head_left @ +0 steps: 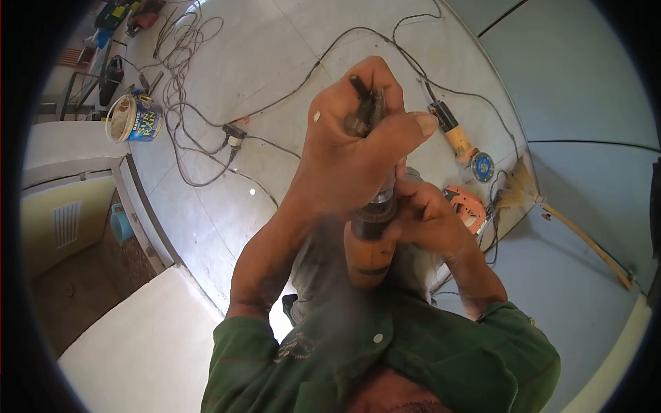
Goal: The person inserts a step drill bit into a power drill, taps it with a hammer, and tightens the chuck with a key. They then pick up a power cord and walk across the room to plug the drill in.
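Observation:
A power drill (368, 258) with an orange body stands between my legs, its black chuck (374, 221) pointing up and away from me. My right hand (434, 220) is closed around the side of the chuck, fingers curled against it. Above it, my left hand (358, 144) is wrapped round a dark metal tool (377, 109) with a short black bar sticking out past the fingers. The tool's exact kind is hidden by the hand. A silvery piece (385, 193) shows between the left hand and the chuck.
On the tiled floor to the right lie an angle grinder (456, 138) with a blue disc, an orange power tool (467, 208) and a broom (578, 230). Cables (180, 89) and a socket (235, 133) spread at left, near a bucket (143, 122). A doorway (148, 213) opens lower left.

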Action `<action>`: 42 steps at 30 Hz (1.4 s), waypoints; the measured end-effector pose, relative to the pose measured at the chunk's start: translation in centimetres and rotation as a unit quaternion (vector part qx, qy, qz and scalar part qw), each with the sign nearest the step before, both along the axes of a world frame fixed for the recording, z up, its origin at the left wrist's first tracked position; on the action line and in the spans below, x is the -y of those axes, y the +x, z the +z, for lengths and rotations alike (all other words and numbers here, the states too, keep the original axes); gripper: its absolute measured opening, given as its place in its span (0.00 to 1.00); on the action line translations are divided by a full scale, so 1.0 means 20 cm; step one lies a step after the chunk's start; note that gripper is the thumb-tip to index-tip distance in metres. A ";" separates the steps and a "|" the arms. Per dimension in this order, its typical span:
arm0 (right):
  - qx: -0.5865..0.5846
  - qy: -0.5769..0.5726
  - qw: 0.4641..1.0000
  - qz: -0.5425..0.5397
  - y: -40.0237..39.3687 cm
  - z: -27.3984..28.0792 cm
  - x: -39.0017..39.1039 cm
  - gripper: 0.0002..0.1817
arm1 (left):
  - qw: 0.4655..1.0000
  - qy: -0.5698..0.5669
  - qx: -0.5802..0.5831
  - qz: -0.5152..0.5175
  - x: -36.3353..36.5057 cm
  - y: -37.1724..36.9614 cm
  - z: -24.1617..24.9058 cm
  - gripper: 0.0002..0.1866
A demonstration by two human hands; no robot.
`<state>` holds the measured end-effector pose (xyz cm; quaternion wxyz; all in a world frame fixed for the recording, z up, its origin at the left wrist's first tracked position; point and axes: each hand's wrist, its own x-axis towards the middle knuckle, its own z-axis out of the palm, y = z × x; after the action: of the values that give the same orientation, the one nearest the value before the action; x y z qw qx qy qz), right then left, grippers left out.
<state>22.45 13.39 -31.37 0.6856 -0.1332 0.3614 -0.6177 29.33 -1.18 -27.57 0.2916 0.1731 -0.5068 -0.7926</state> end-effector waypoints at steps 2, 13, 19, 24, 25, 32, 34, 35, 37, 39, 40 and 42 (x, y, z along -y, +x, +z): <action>-0.172 0.066 0.983 0.007 0.04 0.04 0.00 0.35 | 1.000 -0.005 0.004 0.001 0.01 0.01 0.00 0.12; -0.112 -0.012 0.993 -0.033 0.05 -0.01 -0.03 0.39 | 0.999 -0.017 0.031 0.000 -0.03 0.04 0.06 0.11; -0.108 0.030 0.994 0.002 0.04 0.04 -0.03 0.37 | 0.986 -0.090 0.106 0.094 0.02 0.08 -0.05 0.13; -0.177 0.084 0.980 -0.027 0.07 0.15 0.00 0.35 | 0.890 -0.198 0.400 0.088 0.12 0.40 -0.20 0.12; -0.187 0.068 0.980 -0.032 0.08 0.13 0.00 0.34 | 0.907 -0.172 0.378 0.074 0.10 0.45 -0.20 0.12; -0.284 0.017 0.958 -0.039 0.11 0.09 -0.03 0.34 | 0.944 -0.089 0.317 -0.033 -0.04 0.63 -0.07 0.11; -0.238 0.016 0.971 -0.011 0.08 0.10 -0.02 0.34 | 0.933 -0.097 0.339 -0.067 -0.04 0.64 -0.02 0.11; -0.174 0.022 0.985 -0.004 0.06 0.12 -0.02 0.34 | 0.929 -0.095 0.347 -0.090 -0.04 0.64 0.00 0.10; -0.118 0.020 0.993 0.000 0.05 0.13 -0.02 0.33 | 0.936 -0.087 0.330 -0.083 -0.04 0.63 0.01 0.10; -0.136 0.009 0.991 -0.009 0.06 0.12 -0.04 0.33 | 0.957 -0.068 0.280 -0.028 -0.09 0.62 0.00 0.10; -0.148 0.009 0.989 -0.025 0.08 0.12 -0.04 0.33 | 0.965 -0.050 0.258 -0.016 -0.11 0.62 0.02 0.08; -0.173 0.004 0.983 -0.054 0.11 0.12 -0.04 0.33 | 0.977 -0.017 0.212 0.012 -0.14 0.61 0.07 0.05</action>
<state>24.60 14.21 -28.88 0.5790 -0.2158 0.4835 -0.6200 41.54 1.71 -26.24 0.1895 0.3384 -0.5689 -0.7252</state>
